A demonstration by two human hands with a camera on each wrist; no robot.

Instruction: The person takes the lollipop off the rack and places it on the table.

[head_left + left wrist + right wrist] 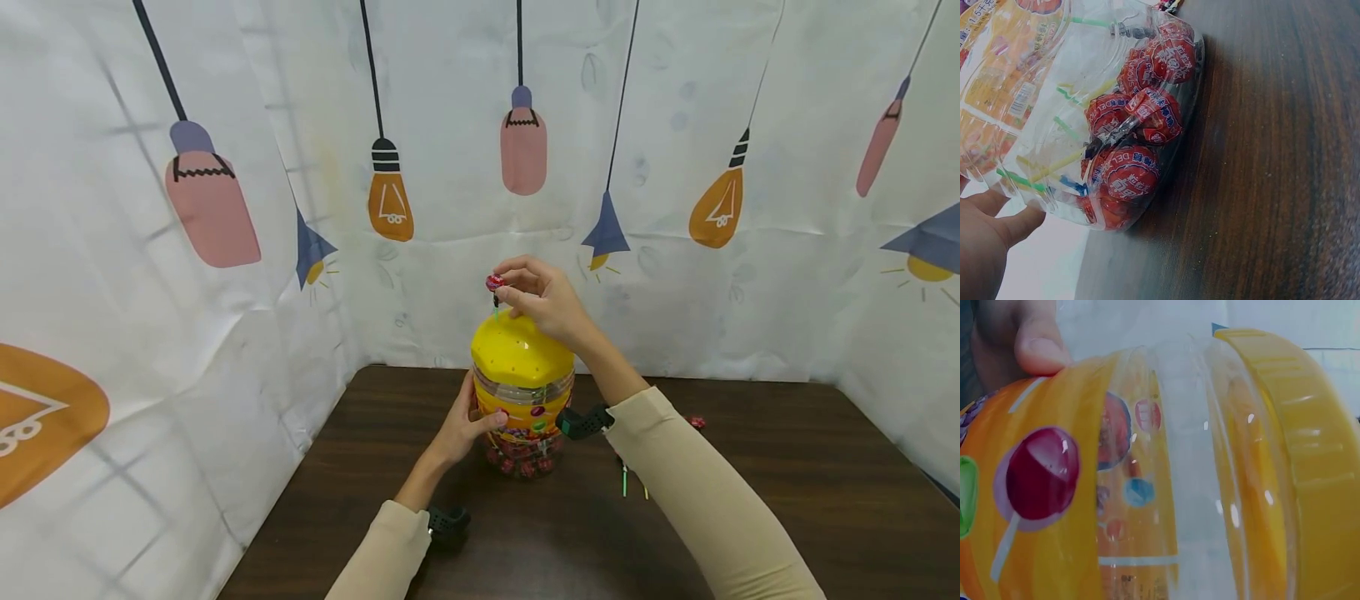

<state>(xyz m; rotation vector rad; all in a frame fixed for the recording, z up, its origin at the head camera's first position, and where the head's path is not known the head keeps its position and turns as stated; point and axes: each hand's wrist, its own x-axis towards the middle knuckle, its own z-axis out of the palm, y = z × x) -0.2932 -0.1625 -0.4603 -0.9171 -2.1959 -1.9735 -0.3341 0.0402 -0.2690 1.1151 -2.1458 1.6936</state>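
A clear plastic candy jar (523, 417) with a yellow dotted lid (522, 350) stands upright on the table. My left hand (457, 433) grips its left side, the thumb across the orange label (1004, 462). Above the lid, my right hand (547, 302) pinches a red-wrapped lollipop (494, 283) by its head. Its green stick points down at the lid's top; whether the tip sits in a hole I cannot tell. Red-wrapped lollipops (1132, 172) with green and yellow sticks lie inside the jar. The right wrist view shows the left thumb (1041, 347), but not the right hand.
On the dark wooden table (787, 492), loose lollipops lie right of the jar, partly hidden by the right forearm. A green stick (625, 482) and a red wrapped head (697, 422) show there. A white cloth (465, 317) with printed lamps hangs behind.
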